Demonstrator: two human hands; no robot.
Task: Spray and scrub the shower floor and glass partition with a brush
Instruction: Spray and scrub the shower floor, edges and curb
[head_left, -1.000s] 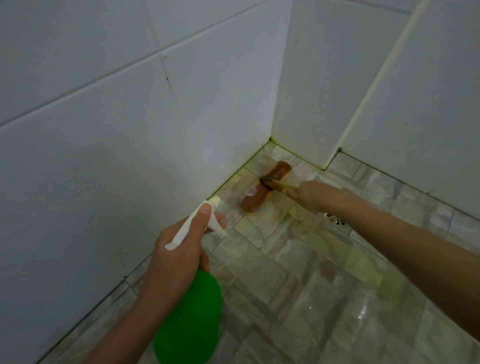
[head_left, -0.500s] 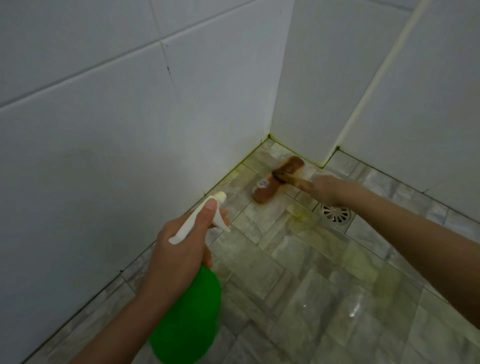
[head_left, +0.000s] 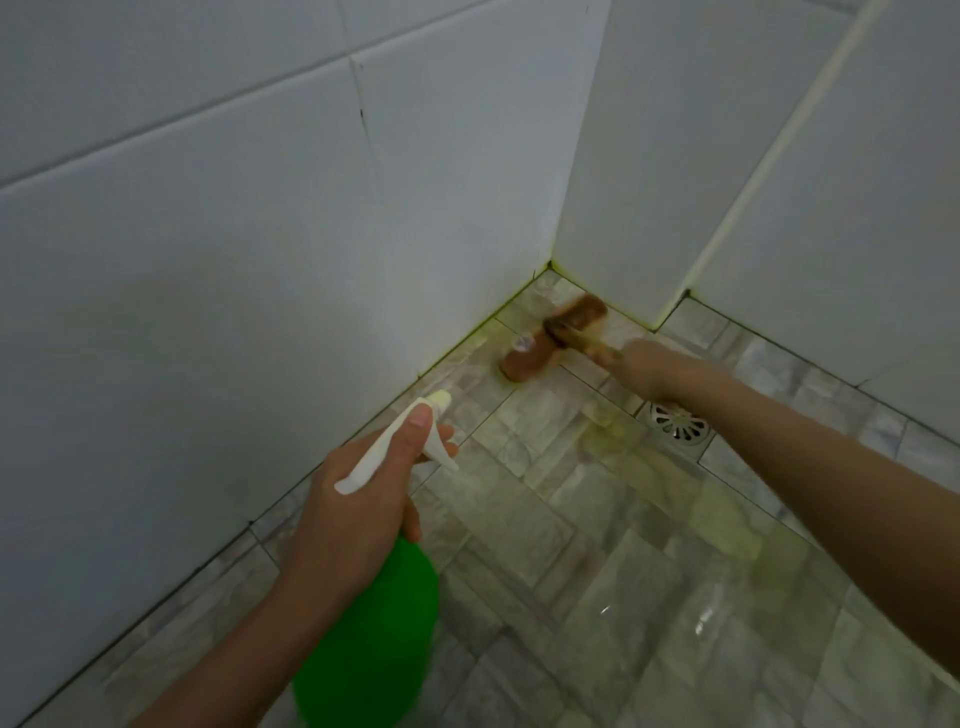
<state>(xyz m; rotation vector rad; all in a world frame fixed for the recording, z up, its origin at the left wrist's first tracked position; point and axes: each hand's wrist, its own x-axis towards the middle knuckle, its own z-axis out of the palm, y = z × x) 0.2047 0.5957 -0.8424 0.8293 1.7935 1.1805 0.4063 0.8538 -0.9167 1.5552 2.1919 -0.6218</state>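
A brown wooden brush (head_left: 551, 338) lies head-down on the shower floor (head_left: 597, 545) close to the far corner of the white tiled walls. My right hand (head_left: 647, 370) grips its pale handle, arm stretched out from the right. My left hand (head_left: 358, 506) holds a green spray bottle (head_left: 374, 639) by its neck, with the index finger lying along the white trigger head (head_left: 400, 441), nozzle aimed toward the corner. Yellowish liquid wets the grey stone-pattern tiles around the brush. No glass partition is in view.
A round metal drain grate (head_left: 678, 422) sits in the floor just beneath my right wrist. White tiled walls (head_left: 260, 234) close in on the left and at the back, with a jutting wall corner (head_left: 660, 322) at the back right.
The brush has slid farther into the corner, with my right hand following it. My left hand and the spray bottle have barely shifted.
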